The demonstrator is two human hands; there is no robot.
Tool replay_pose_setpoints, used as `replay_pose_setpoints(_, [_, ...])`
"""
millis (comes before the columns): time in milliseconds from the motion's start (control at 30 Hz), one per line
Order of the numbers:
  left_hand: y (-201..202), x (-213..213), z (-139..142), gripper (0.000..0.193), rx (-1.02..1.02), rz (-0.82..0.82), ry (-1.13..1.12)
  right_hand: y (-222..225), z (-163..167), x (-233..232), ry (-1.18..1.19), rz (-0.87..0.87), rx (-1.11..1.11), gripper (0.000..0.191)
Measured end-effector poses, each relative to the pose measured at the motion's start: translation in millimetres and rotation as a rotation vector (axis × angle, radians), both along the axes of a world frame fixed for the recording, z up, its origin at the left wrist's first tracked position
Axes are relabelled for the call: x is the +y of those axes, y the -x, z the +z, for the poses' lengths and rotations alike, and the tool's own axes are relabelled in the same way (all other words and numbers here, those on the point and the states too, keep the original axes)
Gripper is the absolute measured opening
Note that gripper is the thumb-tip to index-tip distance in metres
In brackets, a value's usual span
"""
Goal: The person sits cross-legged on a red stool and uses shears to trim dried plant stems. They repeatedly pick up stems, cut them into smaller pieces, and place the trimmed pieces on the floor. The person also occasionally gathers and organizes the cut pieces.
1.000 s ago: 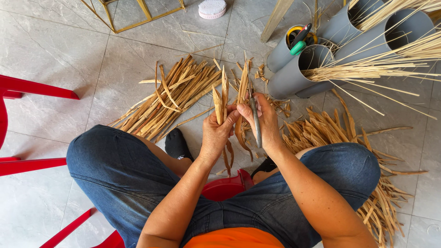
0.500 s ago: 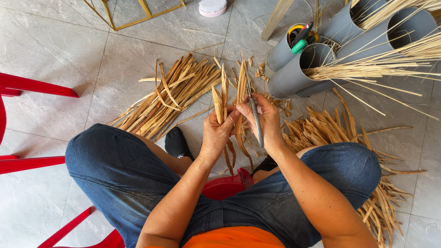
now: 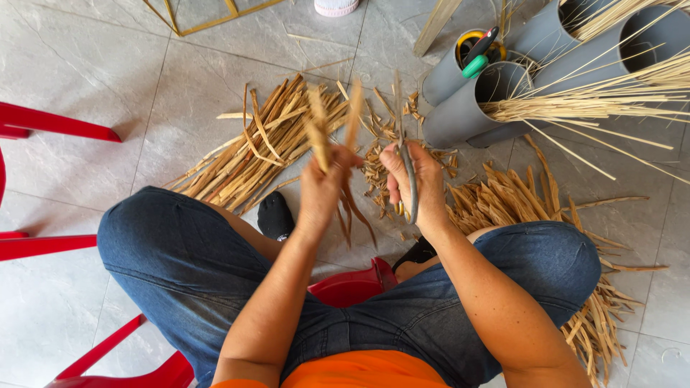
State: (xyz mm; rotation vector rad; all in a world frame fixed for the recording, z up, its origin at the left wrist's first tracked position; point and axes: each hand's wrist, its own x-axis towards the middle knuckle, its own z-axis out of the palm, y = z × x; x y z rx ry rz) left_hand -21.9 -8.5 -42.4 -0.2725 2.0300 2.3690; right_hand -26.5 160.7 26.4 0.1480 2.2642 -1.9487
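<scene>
Grey tubes holding thin straws — red chair, tiled floor

Floor: pale grey marbled tiles with thin grout lines.
Left heap: a pile of dry tan split strips lies fanned out beyond the left knee.
Middle scatter: short trimmed scraps lie between the two heaps.
Right heap: a larger pile of strips runs past the right knee.
Far right: grey pipe sections lie on their sides, thin straw-coloured sticks poking from their mouths.
Left edge: red chair legs stand on the tiles.
Far edge: a gold wire frame and a white-and-pink lid.
</scene>
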Motion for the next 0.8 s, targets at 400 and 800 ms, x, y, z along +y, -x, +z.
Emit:
replay_pose_setpoints(400, [80, -89, -33, 0.030, -0.073, 0.433, 0.878, -3, 1, -4, 0.201, -0.012, -0.029, 0.029])
replay_pose_setpoints(800, [100, -92, -161, 0.026, -0.417, -0.030, 1.213, 9, -7, -1, 0.182, -0.022, -0.073, 0.032])
